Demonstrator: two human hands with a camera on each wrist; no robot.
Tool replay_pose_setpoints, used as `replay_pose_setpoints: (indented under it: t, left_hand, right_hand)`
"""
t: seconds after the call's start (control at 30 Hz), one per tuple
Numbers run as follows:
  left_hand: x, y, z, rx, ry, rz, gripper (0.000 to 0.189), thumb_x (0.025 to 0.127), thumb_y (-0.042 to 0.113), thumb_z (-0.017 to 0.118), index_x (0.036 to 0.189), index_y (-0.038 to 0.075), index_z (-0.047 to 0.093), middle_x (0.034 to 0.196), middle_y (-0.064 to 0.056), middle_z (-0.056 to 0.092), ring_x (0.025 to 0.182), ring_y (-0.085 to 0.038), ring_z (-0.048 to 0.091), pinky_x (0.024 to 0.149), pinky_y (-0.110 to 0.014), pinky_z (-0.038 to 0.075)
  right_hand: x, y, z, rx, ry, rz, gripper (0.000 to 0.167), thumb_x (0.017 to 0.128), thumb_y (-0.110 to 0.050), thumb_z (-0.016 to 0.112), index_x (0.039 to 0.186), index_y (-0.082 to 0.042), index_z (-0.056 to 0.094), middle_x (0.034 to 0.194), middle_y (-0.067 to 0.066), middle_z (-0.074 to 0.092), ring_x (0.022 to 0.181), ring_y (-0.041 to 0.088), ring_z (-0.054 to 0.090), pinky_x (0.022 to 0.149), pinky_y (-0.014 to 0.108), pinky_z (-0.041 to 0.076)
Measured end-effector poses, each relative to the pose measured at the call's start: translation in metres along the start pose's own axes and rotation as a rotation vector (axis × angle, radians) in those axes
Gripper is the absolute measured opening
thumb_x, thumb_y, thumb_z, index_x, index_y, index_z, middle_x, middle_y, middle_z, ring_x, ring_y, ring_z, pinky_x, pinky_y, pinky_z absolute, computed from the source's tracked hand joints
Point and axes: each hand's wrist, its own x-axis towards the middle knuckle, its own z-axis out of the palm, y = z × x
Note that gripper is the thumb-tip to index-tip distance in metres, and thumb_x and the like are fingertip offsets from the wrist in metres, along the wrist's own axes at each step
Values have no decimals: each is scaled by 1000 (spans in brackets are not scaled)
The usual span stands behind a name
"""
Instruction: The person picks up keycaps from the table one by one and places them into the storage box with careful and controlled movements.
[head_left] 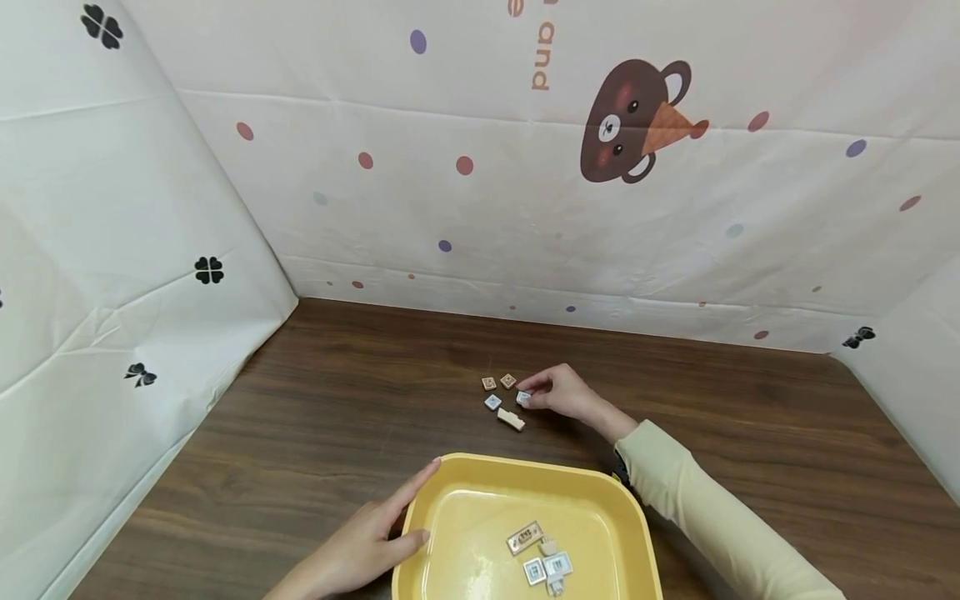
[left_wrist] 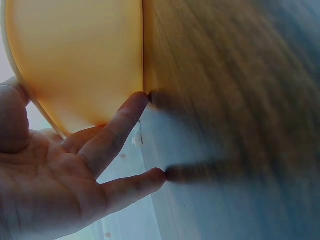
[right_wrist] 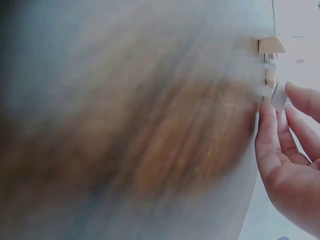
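A plain, pale cream-beige sleeve (head_left: 712, 512) clothes the person's right arm, softly creased towards its cuff (head_left: 639, 448); a small black piece (head_left: 622, 468), partly hidden, shows at the wrist.

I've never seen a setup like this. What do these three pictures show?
There is no robot, just someone working bare-handed. The wide picture comes from a camera on the head, looking forward and down; the two closer ones come from cameras worn on each wrist. On the brown table sit a yellow tray with small pieces inside and, beyond it, some loose pieces. The left hand rests on the tray's edge; the right hand has a small white piece in its grip.
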Motion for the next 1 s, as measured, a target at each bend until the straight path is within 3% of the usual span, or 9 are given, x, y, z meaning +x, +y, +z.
replay_pose_setpoints:
  t: [0.23,0.5,0.73,1.0]
  left_hand:
    - [0,0,-1,-24,-13,-17,68,91,18,55,147,20,17,81,5,65,67,-1,58,63,-22,46]
    - [1,0,1,-20,6,29,68,90,15,55,147,17,18,72,7,64,64,-1,58,61,-21,46]
    - [1,-1,1,-37,5,29,67,91,14,55,147,17,18,74,6,64,65,-1,59,61,-21,47]
    - [0,-2,1,-39,3,28,68,91,14,55,147,18,17,76,6,65,66,-1,59,62,-21,47]
  right_hand:
    - [-8,0,-6,133,-9,50,26,77,-5,70,101,6,67,92,13,68,77,8,58,70,24,47]
    - [-18,-4,-16,263,-19,78,35,79,-6,68,108,11,61,99,16,66,79,10,61,73,28,50]
    - [-28,-3,-27,321,-21,81,41,80,-7,68,114,13,57,99,16,64,81,13,62,79,40,49]
    - [-38,-7,-34,383,-11,82,47,79,-9,70,115,15,54,98,13,66,83,13,63,81,41,49]
